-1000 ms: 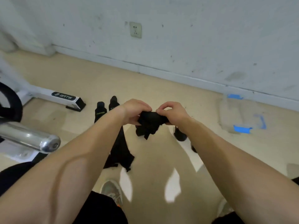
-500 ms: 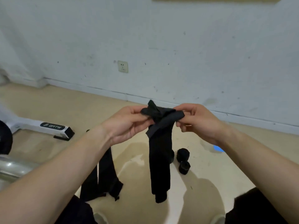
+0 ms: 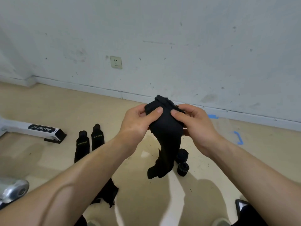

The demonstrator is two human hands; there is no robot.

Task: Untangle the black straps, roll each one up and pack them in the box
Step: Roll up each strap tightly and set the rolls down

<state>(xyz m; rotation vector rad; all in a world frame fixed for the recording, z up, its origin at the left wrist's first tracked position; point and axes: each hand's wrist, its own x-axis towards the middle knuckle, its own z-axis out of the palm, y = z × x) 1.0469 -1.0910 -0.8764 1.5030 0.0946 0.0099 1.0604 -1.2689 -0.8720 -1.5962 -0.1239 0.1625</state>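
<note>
A black strap (image 3: 165, 132) hangs in front of me, its top bunched between both hands and its loose end dangling toward the floor. My left hand (image 3: 138, 123) pinches the top from the left, thumb pressed on the fabric. From the right, my right hand (image 3: 193, 123) pinches the same top with thumb and fingers. Two rolled black straps (image 3: 182, 162) stand on the floor behind the hanging end. Two flat black straps (image 3: 89, 144) with white lettering lie on the floor at left, partly hidden by my left forearm. More black strap (image 3: 107, 193) lies under that forearm. No box is in view.
A white machine foot with a black end cap (image 3: 40, 130) lies on the floor at left. A silver metal tube end (image 3: 14, 190) juts in at lower left. Blue tape marks (image 3: 237, 137) sit on the floor at right. The white wall with a socket (image 3: 116, 62) stands close behind.
The strap's top has been gathered into a wider wad between my thumbs, and less of it hangs down. The view has tilted slightly downward since half a second ago.
</note>
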